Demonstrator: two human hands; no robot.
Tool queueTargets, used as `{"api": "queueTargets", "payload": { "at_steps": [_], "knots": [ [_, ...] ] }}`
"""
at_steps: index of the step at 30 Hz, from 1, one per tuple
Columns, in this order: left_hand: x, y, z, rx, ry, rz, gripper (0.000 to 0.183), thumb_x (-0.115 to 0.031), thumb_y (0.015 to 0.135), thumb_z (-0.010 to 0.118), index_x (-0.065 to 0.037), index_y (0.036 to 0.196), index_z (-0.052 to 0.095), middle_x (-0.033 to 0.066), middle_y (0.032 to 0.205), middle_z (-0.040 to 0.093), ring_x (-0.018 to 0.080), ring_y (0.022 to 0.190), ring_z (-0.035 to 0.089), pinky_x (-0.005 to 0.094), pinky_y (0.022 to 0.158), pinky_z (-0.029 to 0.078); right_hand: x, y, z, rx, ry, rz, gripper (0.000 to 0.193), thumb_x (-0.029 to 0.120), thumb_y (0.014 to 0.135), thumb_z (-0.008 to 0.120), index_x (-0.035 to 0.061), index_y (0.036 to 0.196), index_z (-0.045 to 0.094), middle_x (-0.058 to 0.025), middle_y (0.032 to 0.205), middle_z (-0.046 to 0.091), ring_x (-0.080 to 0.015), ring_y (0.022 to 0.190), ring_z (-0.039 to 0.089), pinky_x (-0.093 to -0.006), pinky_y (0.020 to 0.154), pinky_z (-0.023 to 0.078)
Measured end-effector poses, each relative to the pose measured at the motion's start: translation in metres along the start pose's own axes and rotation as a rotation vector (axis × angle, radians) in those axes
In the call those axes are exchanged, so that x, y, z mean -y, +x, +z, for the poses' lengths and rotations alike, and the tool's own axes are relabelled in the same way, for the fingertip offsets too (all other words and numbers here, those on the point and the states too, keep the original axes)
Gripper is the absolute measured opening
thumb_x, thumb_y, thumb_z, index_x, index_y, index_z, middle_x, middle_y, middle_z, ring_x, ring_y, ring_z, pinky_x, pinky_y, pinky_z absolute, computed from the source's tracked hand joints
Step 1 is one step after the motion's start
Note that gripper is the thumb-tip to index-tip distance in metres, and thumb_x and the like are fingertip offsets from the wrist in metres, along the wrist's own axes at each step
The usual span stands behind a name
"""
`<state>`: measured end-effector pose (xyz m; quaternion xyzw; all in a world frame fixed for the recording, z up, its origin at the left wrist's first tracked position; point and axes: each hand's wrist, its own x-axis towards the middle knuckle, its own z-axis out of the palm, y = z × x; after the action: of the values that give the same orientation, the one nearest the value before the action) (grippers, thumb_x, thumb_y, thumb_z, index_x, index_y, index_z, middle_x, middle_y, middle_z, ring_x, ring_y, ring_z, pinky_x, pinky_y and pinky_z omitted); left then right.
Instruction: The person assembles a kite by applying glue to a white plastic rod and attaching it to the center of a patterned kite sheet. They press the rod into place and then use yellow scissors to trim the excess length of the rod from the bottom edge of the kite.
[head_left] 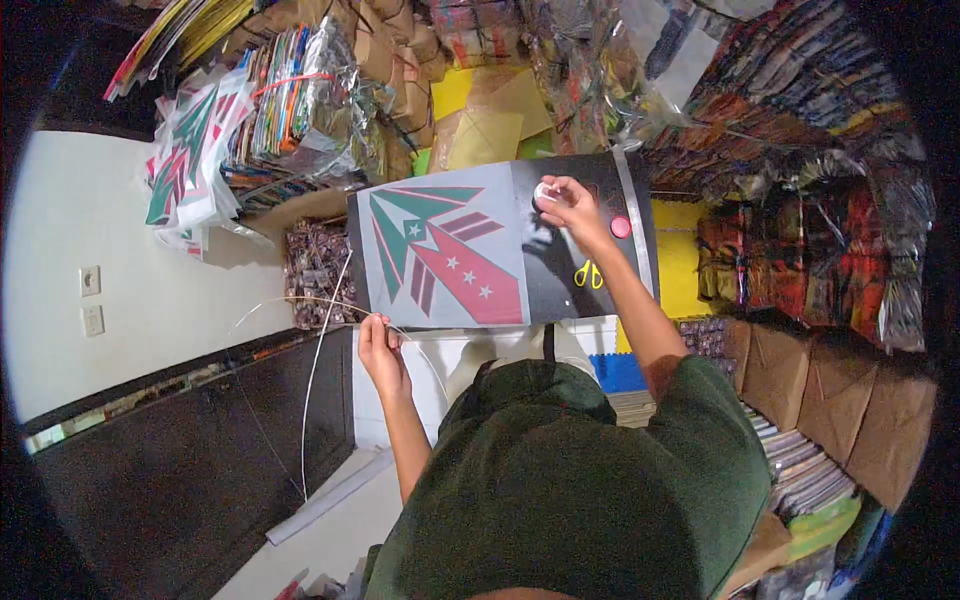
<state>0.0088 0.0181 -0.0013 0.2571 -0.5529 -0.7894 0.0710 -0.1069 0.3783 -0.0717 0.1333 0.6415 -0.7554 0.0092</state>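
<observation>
Sticks (320,330), thin and pale, are pinched in the left hand (380,345) at centre-left, fanned out so one can be picked; right hand (570,205), upper centre, closes on a white tape roll (545,192) atop the black board (570,270); beside it lies a printed kite sheet (440,250), flat for working; yellow scissors (588,273) lie near

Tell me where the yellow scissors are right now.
In the head view, the yellow scissors lie on the dark worktop, right of the printed kite sheet, below the right hand and the pink round thing.
</observation>
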Motion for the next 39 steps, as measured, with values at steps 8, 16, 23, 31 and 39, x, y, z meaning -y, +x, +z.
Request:
{"api": "queueTargets", "payload": {
  "at_steps": [8, 16, 23, 31, 39],
  "knots": [
    [-0.019, 0.050, -0.022, 0.188, -0.016, 0.000, 0.012, -0.017, 0.099, 0.058, -0.006, 0.104, 0.059, -0.0011, 0.090, 0.059, 0.0037, 0.060, 0.042, 0.0205, 0.056, 0.035, 0.086, -0.074, 0.075, 0.198, 0.507, -0.008, 0.036, 0.034, 0.101, 0.052, 0.0076, 0.124, 0.058, -0.0054, 0.136, 0.054, -0.0181, 0.125, 0.049, -0.0439, 0.095, 0.049],
    [-0.043, 0.083, -0.043, 0.284, -0.076, 0.005, 0.012, -0.013, 0.100, 0.055, -0.002, 0.102, 0.058, 0.0011, 0.089, 0.055, 0.0044, 0.059, 0.038, 0.0215, 0.055, 0.032, 0.114, -0.116, 0.138, 0.285, 0.723, -0.077, 0.022, 0.030, 0.092, 0.066, 0.0132, 0.105, 0.061, -0.0048, 0.142, 0.050, -0.0213, 0.131, 0.044, -0.0559, 0.100, 0.046],
    [-0.048, 0.109, -0.066, 0.384, -0.111, -0.049, 0.014, -0.015, 0.100, 0.056, -0.001, 0.103, 0.059, 0.0012, 0.089, 0.056, 0.0038, 0.060, 0.041, 0.0203, 0.054, 0.034, 0.109, -0.149, 0.193, 0.254, 0.765, -0.054, 0.030, 0.025, 0.093, 0.065, 0.0064, 0.117, 0.065, -0.0048, 0.137, 0.056, -0.0180, 0.121, 0.055, -0.0484, 0.094, 0.051],
    [-0.065, 0.135, -0.080, 0.536, -0.032, -0.059, 0.015, -0.018, 0.100, 0.056, -0.005, 0.107, 0.060, -0.0010, 0.091, 0.059, 0.0040, 0.061, 0.042, 0.0210, 0.057, 0.037, 0.107, -0.180, 0.230, 0.115, 0.814, -0.058, 0.019, 0.022, 0.095, 0.062, 0.0082, 0.107, 0.068, -0.0054, 0.136, 0.057, -0.0158, 0.114, 0.058, -0.0435, 0.092, 0.048],
    [-0.063, 0.140, -0.081, 0.588, -0.024, -0.081, 0.016, -0.018, 0.100, 0.056, -0.005, 0.108, 0.059, -0.0016, 0.091, 0.058, 0.0041, 0.061, 0.041, 0.0210, 0.056, 0.036, 0.108, -0.198, 0.244, 0.069, 0.857, -0.091, 0.022, 0.028, 0.099, 0.055, 0.0112, 0.084, 0.058, -0.0026, 0.104, 0.062, -0.0144, 0.093, 0.059, -0.0384, 0.084, 0.049]
  ]
}}
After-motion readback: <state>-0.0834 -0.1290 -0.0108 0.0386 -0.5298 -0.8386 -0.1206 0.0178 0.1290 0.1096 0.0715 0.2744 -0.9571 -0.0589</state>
